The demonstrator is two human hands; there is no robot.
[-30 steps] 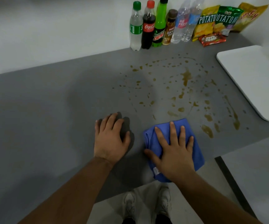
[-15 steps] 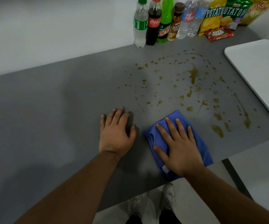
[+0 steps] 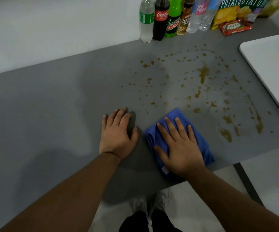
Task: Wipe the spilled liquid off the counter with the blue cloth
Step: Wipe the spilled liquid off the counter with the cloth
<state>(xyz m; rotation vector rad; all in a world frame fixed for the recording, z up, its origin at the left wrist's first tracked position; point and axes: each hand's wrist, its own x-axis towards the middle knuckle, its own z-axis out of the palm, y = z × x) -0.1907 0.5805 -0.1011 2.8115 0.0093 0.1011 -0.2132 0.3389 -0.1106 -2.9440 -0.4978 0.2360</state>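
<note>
A folded blue cloth (image 3: 174,118) lies on the grey counter (image 3: 51,106) close to its front edge. My right hand (image 3: 179,146) presses flat on the cloth with straight, spread fingers. My left hand (image 3: 117,133) rests flat on the bare counter just left of the cloth, holding nothing. Brown spilled liquid (image 3: 202,74) is spattered in many drops and streaks beyond and to the right of the cloth, with larger blots (image 3: 226,133) near the front right.
Several drink bottles (image 3: 162,19) and snack bags (image 3: 232,12) line the wall at the back. A white tray (image 3: 272,67) lies at the right edge. The counter's front edge runs just behind my wrists; my shoes (image 3: 152,203) show on the floor below.
My right hand has slid the cloth a little forward toward the spill. The left hand stays planted in place. The camera has tilted down and moved closer.
</note>
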